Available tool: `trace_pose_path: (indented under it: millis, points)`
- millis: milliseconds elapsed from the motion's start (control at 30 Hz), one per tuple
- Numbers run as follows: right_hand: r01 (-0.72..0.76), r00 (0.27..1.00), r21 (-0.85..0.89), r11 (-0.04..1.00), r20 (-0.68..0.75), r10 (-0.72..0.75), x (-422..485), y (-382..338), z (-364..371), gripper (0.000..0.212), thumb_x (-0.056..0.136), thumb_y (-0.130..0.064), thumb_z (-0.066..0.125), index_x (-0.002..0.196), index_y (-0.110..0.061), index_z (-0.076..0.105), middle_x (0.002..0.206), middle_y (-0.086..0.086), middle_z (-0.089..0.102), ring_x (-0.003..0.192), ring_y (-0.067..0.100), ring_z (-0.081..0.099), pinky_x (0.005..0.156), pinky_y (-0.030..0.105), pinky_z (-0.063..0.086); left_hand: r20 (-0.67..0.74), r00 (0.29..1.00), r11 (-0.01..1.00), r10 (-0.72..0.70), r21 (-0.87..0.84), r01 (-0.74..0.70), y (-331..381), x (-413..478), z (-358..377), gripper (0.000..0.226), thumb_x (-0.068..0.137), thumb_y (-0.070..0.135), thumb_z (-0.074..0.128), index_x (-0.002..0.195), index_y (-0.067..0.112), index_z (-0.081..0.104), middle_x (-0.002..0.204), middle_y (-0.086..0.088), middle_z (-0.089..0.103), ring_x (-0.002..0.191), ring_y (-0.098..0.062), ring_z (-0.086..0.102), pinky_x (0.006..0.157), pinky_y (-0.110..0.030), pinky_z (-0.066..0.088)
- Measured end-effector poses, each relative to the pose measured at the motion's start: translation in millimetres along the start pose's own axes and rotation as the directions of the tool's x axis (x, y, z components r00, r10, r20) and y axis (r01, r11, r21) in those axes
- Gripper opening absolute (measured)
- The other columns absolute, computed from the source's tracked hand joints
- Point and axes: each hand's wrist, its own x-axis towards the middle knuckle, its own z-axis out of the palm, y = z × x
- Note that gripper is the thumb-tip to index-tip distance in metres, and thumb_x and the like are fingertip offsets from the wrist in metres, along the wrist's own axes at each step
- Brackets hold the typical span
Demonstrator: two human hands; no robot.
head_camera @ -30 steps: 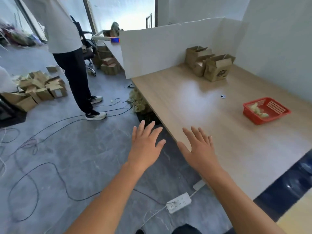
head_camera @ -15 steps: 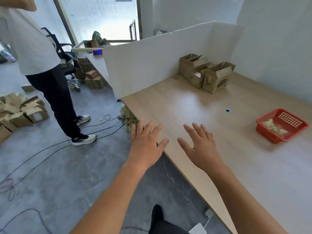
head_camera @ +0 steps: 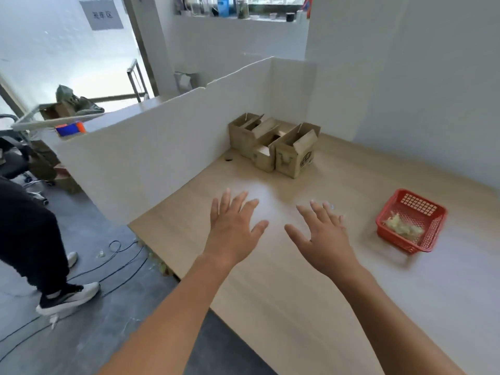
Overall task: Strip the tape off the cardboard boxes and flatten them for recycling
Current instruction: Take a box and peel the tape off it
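Note:
Three small brown cardboard boxes [head_camera: 273, 144] stand bunched together at the far end of the wooden table [head_camera: 297, 280], against the white partition, with their top flaps up. My left hand [head_camera: 232, 226] and my right hand [head_camera: 322, 236] hover side by side over the middle of the table, palms down, fingers spread, holding nothing. Both hands are well short of the boxes.
A red plastic basket [head_camera: 411, 220] with pale scraps in it sits on the table to the right. A white partition [head_camera: 162, 155] walls the table's left side. Another person's leg and shoe [head_camera: 54, 269] stand on the grey floor at left, among black cables [head_camera: 119, 269].
The view has swung right and forward, from the floor onto the table. Both hands now hover over the tabletop, nearer the boxes. The other person has slid to the left edge.

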Motion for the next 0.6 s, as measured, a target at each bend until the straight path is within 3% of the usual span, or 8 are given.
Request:
trace_pose_path:
  millis: [200,600]
  points:
    - [-0.112,0.99,-0.073,0.991,-0.097,0.105,82,18,-11,0.076,0.094,-0.074,0.029,0.159,-0.034,0.029,0.17,0.0,0.018,0.159,0.021,-0.002,0.126,0.051,-0.002,-0.001,0.991,0.991,0.131,0.002,-0.131,-7,112,22,0.06,0.098,0.063,0.037,0.149,0.032,0.044,0.165,0.005,0.025,0.156,-0.022,-0.004,0.124,-0.048,-0.007]
    - [-0.361,0.926,-0.149,0.921,-0.172,0.336,325,53,19,0.072,0.098,-0.067,0.032,0.159,-0.031,0.028,0.17,0.001,0.019,0.159,0.022,-0.001,0.127,0.05,0.0,0.082,0.972,0.975,0.222,-0.046,-0.219,-67,407,118,0.056,0.101,0.057,0.043,0.146,0.025,0.05,0.163,0.002,0.031,0.156,-0.025,0.002,0.124,-0.051,-0.007]
